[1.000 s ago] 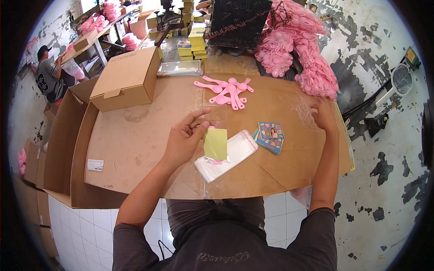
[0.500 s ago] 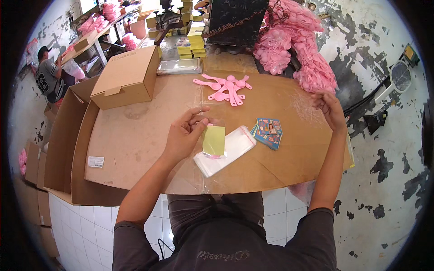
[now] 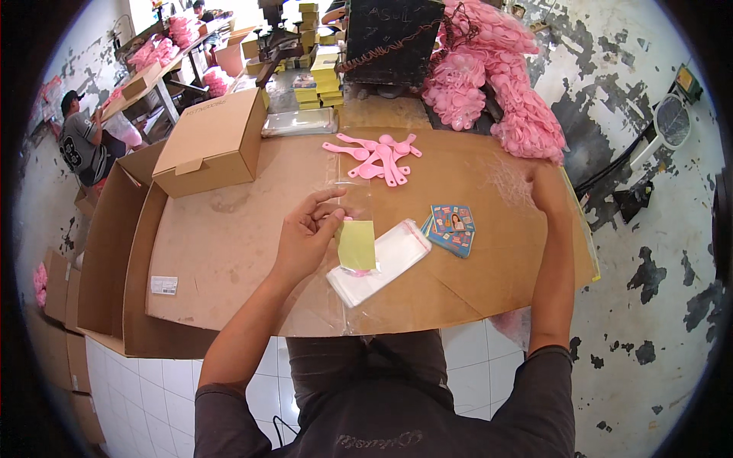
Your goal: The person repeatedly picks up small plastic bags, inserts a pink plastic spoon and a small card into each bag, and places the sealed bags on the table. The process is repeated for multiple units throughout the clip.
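The left hand (image 3: 305,237) is raised over the middle of the brown cardboard-topped bench (image 3: 229,259), thumb and fingers pinched shut on a narrow clear plastic sleeve (image 3: 355,202) with a yellow-green paper card (image 3: 356,246) showing at its lower end. The sleeve hangs upright from the pinch, its mouth apparently at the top by the fingertips, which would keep it ready for filling; whether anything pink is already inside is too small to tell.

Just beneath it, near the front edge, lies a flat stack of clear plastic bags (image 3: 382,263), placed where the left hand can lift one off without stretching. Just right of the stack sits a small pile of colourful printed picture cards (image 3: 452,229), fanned a little so that single cards can be taken.

The right hand (image 3: 546,187) reaches to the far right of the bench, fingers lying loosely curled on a sheet of clear film at the foot of a big heap of pink plastic pieces (image 3: 504,99); it looks to hold nothing, though the fingertips are partly hidden.

A loose cluster of flat pink plastic spoon-shaped pieces (image 3: 378,153) lies at the far middle, pulled out of the heap into reach. A closed brown cardboard box (image 3: 214,145) stands far left, out of the working space.
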`<state>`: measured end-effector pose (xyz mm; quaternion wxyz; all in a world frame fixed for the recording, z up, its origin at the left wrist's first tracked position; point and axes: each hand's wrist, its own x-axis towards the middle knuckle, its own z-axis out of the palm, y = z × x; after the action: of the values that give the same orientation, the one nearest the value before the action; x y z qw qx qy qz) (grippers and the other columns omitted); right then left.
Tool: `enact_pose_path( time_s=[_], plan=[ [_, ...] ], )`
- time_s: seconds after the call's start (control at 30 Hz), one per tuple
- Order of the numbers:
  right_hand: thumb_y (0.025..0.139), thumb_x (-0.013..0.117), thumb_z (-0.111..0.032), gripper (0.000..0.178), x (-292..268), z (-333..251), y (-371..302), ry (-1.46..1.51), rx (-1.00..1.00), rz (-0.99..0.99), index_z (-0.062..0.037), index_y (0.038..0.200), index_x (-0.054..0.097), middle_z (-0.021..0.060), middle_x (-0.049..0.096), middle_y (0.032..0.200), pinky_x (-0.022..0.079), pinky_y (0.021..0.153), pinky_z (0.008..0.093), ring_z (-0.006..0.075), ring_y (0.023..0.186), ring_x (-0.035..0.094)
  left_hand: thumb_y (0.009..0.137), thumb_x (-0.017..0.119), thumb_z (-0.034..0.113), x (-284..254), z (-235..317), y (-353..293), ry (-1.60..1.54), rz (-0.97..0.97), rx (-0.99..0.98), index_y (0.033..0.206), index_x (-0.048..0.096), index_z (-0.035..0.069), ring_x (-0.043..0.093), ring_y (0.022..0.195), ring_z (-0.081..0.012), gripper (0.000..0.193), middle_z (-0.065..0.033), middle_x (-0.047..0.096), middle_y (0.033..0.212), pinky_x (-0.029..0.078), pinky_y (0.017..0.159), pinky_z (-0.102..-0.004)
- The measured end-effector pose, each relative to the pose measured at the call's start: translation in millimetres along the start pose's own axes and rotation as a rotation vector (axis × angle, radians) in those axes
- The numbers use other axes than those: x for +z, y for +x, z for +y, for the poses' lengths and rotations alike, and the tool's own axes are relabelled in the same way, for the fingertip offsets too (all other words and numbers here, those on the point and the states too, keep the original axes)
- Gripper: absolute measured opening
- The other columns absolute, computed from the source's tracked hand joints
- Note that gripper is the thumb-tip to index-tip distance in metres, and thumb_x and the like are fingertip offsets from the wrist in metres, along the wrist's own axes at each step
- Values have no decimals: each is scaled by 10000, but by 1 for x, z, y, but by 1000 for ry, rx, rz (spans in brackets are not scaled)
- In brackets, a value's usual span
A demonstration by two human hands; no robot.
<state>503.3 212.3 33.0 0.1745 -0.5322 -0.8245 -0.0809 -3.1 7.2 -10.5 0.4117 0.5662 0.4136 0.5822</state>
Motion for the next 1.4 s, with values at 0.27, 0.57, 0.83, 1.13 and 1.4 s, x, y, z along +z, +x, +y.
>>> enact_pose_path(
  time_s=[0.27, 0.57, 0.83, 1.13, 1.4],
  plan=[
    [1016, 668, -247, 238, -44, -115, 3, 1008, 120, -63, -33, 1106, 720, 54, 727, 918, 490, 680, 282, 105, 811, 642, 1066, 561, 46, -6, -2, -6, -35, 13, 31, 1387, 560, 5, 738, 1003, -170, 324, -176, 760, 1132, 619, 858, -323],
    [990, 719, -164, 375, 23, -283, -17, 1226, -299, -426, -19, 1325, 634, 78, 729, 1127, 534, 869, 287, 141, 987, 672, 1086, 550, 89, 20, 7, -5, -71, -3, -132, 1386, 562, 4, 725, 1056, -172, 312, -144, 745, 1185, 620, 885, -334],
    [1005, 703, -104, 311, 50, -281, -16, 1502, 15, -621, 30, 1276, 629, 72, 723, 1137, 539, 884, 270, 102, 972, 669, 1057, 634, 101, 16, -12, 0, -325, -71, -287, 1368, 583, -26, 714, 1043, -139, 340, -132, 732, 1197, 616, 827, -266],
    [997, 700, -71, 194, 82, -280, -25, 1620, 44, -577, 4, 1174, 674, 32, 720, 1018, 543, 803, 264, 91, 904, 668, 1053, 645, 104, 16, -26, -1, -273, -34, -370, 1278, 655, -36, 722, 1017, -130, 265, -106, 753, 1157, 617, 804, -258],
    [991, 685, -52, 132, 91, -279, -31, 1531, 38, -432, 8, 1102, 725, 29, 709, 982, 540, 789, 258, 87, 866, 666, 1053, 636, 77, 13, -29, -8, -104, -41, -293, 1228, 708, -3, 690, 973, -85, 206, -64, 758, 1127, 599, 792, -243]
  ],
)
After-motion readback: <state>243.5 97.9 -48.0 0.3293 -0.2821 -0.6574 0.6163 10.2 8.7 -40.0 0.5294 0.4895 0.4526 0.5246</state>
